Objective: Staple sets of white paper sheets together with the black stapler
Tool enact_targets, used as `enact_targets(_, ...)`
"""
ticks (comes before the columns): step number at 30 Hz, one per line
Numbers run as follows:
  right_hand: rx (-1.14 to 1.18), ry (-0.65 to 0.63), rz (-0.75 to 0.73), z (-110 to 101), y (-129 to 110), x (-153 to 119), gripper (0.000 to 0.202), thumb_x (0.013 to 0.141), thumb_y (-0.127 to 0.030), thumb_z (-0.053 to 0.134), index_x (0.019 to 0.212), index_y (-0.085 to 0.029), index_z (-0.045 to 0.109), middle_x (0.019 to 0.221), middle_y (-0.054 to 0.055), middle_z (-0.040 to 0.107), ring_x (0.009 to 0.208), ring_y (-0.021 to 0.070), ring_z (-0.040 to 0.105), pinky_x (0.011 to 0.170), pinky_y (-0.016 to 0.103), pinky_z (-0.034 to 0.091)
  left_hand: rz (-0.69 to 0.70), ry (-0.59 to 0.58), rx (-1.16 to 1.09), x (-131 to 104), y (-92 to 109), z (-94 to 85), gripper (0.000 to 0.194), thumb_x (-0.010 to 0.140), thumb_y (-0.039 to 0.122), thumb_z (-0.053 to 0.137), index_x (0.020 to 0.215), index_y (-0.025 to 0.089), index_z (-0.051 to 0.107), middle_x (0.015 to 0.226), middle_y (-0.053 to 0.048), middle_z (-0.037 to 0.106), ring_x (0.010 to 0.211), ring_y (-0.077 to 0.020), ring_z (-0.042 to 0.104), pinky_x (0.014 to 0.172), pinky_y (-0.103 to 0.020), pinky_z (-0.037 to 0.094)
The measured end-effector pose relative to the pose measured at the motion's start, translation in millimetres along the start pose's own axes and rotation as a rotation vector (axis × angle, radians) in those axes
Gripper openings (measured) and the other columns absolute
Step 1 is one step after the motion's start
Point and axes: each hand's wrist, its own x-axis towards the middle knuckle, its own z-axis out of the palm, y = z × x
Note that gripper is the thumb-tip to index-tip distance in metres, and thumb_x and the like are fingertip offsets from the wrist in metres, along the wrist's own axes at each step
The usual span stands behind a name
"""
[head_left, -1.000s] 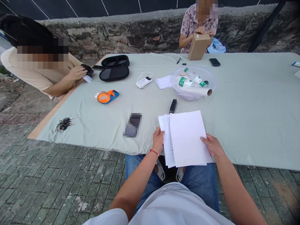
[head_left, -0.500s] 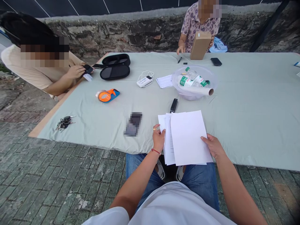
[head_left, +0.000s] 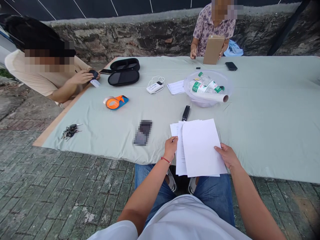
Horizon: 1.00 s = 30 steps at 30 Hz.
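Observation:
Several sheets of white paper lie fanned over the table's near edge, a blank sheet on top and printed lines showing on those beneath at the left. My left hand grips the left edge of the sheets, its fingers curled. On the opposite side my right hand pinches the right edge, thumb on top and fingers underneath. Just beyond the top of the sheets lies a black stapler. A dark blurred object, perhaps a phone, rests left of my left hand.
Left lie keys and an orange tape dispenser. Farther back are a black case, a white power bank and a plastic basin holding bottles. One person handles a dark device; another holds a cardboard box.
My left hand has shifted slightly and its fingers have curled in more at the papers' edge. The person across has picked up the small black item from the table.

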Motion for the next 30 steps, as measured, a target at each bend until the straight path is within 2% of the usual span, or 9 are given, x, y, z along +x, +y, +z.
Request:
enact_targets(5, 0.018, 0.003, -0.009, 0, 1, 0, 0.029, 0.079, -0.038, 0.077, 0.103, -0.022, 0.072, 0.1, 0.004, 0.079, 0.083, 0.0209, 0.075, 0.074, 0.03, 0.062, -0.051, 0.032, 0.002, 0, 0, -0.7, 0.014, 0.068, 0.027, 0.077, 0.072, 0.016, 0.07, 0.072, -0.002, 0.065, 0.07, -0.0171, 0.057, 0.07, -0.031, 0.044)
enact_targets(12, 0.036, 0.026, -0.01, -1, 2, 1, 0.026, 0.079, -0.039, 0.076, 0.1, -0.023, 0.072, 0.096, 0.004, 0.079, 0.08, 0.022, 0.075, 0.073, 0.032, 0.063, -0.094, 0.062, -0.069, -6, -1, -1.3, 0.032, 0.06, 0.03, 0.084, 0.07, 0.019, 0.055, 0.061, 0.004, 0.056, 0.057, -0.0117, 0.052, 0.059, -0.027, 0.042)
enact_targets(20, 0.017, 0.004, 0.023, -1, -5, -1, 0.021, 0.08, -0.037, 0.075, 0.096, -0.024, 0.072, 0.095, 0.005, 0.079, 0.077, 0.0218, 0.075, 0.069, 0.032, 0.063, -0.039, 0.001, -0.154, -7, -8, -9.0, 0.042, 0.061, 0.039, 0.085, 0.077, 0.02, 0.051, 0.066, 0.005, 0.057, 0.06, -0.0114, 0.056, 0.06, -0.026, 0.046)
enact_targets(30, 0.031, 0.01, 0.046, -2, -9, -6, 0.027, 0.078, -0.038, 0.079, 0.1, -0.024, 0.073, 0.098, 0.005, 0.079, 0.08, 0.0221, 0.075, 0.072, 0.032, 0.064, -0.029, -0.017, -0.139, -8, -10, -8.8, 0.035, 0.066, 0.035, 0.08, 0.079, 0.02, 0.052, 0.072, 0.002, 0.063, 0.064, -0.0147, 0.061, 0.063, -0.029, 0.049)
